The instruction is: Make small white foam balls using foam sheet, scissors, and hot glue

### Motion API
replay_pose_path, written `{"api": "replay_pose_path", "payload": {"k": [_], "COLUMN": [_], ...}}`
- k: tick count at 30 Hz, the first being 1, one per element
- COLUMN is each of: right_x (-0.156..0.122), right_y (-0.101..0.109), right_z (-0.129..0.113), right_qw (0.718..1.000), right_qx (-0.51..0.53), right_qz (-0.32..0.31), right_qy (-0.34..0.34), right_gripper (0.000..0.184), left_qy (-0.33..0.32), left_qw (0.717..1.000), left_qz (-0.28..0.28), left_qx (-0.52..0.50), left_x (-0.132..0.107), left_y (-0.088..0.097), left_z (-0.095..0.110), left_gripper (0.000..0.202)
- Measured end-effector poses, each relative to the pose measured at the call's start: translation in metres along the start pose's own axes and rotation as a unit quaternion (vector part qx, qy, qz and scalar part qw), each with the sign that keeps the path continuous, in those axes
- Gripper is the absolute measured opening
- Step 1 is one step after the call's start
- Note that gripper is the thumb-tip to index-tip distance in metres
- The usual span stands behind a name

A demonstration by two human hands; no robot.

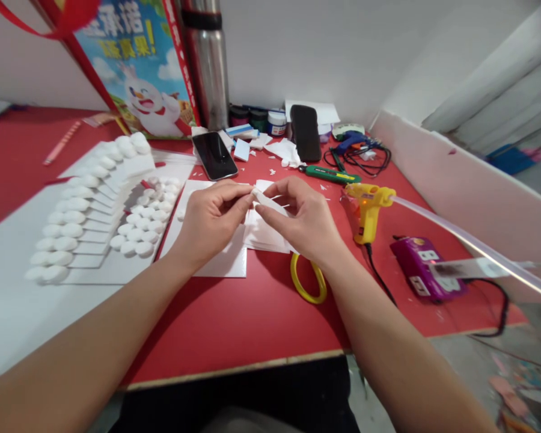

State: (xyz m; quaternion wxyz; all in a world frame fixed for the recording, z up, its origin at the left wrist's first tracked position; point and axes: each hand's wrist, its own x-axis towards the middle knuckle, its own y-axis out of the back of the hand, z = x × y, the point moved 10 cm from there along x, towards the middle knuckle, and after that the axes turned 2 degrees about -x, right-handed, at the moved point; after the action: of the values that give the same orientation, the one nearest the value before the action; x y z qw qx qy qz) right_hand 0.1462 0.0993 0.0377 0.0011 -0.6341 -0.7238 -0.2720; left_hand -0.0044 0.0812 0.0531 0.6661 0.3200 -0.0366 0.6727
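At left on the red counter [234, 331], white discs [75, 217] are lying in rows; midway, the left hand [214, 218] is pinching a small white piece [272, 202] above white sheets [265, 233], the right hand [303, 211] is curving around its other end. Fine adjusting is apparently underway, probably calling next for steadiness.

Place: small craft workspace; whether in a home or a workshop cannot be told
Bench: red-topped table [252, 337] against a white wall [270, 60]
Gluing: yellow glue gun [368, 219], corded, long clear glue stick [469, 242] in its back
Cutting: green knife [327, 175], paper scraps [283, 150] strewn near it
Colour: small lidded jars [277, 125], apparently paint, by the wall
Stock: many white discs [135, 231], large white sheet [13, 288]
Personal items: steel flask [210, 72], phone [215, 156], printed box [135, 66]
Floor: grey, littered [455, 385]
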Motion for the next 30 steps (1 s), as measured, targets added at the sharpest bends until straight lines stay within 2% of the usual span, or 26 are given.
{"api": "replay_pose_path", "payload": {"k": [2,6,8,10,12,14,15,17,20,25,28,30], "right_x": [-0.001,-0.005,-0.005,-0.005,-0.006,-0.011,-0.013,-0.014,-0.012,-0.006,-0.007,-0.01], "right_y": [-0.002,-0.013,-0.012,-0.012,-0.018,-0.025,-0.028,-0.028,-0.025,-0.015,-0.006,-0.005], "right_z": [0.002,0.016,0.016,0.015,0.018,0.023,0.024,0.024,0.025,0.022,0.011,0.003], "right_qw": [1.0,0.993,0.993,0.99,0.971,0.936,0.922,0.911,0.923,0.968,0.988,0.993], "right_qx": [0.005,0.06,0.047,0.078,0.17,0.258,0.284,0.301,0.283,0.181,0.105,0.069], "right_qz": [-0.013,-0.056,-0.049,-0.052,-0.081,-0.113,-0.124,-0.131,-0.114,-0.04,0.026,0.048], "right_qy": [-0.007,-0.089,-0.096,-0.103,-0.148,-0.209,-0.232,-0.251,-0.236,-0.169,-0.114,-0.087], "right_gripper": [0.024,0.037,0.039,0.04,0.042,0.041,0.039,0.035,0.034,0.034,0.024,0.021], "left_qy": [0.016,0.04,0.05,0.053,0.048,0.038,0.035,0.035,0.04,0.035,-0.001,-0.038], "left_qw": [1.0,0.998,0.998,0.998,0.998,0.999,0.999,0.999,0.999,0.999,1.0,0.997], "left_qz": [-0.001,-0.009,-0.008,-0.003,0.002,-0.001,-0.005,-0.012,-0.012,-0.002,0.023,0.034], "left_qx": [-0.018,-0.041,-0.046,-0.044,-0.038,-0.033,-0.031,-0.03,-0.033,-0.025,0.01,0.052], "left_x": [0.0,-0.001,0.0,0.0,0.002,0.003,0.003,0.004,0.003,0.0,-0.003,-0.005], "left_y": [0.0,-0.003,-0.003,-0.002,0.001,0.002,0.001,0.001,0.0,-0.001,0.001,0.0], "left_z": [-0.004,-0.009,-0.011,-0.014,-0.014,-0.013,-0.011,-0.01,-0.009,-0.006,0.002,0.011], "left_gripper": [0.014,0.013,0.014,0.013,0.012,0.012,0.013,0.013,0.012,0.012,0.014,0.018]}}
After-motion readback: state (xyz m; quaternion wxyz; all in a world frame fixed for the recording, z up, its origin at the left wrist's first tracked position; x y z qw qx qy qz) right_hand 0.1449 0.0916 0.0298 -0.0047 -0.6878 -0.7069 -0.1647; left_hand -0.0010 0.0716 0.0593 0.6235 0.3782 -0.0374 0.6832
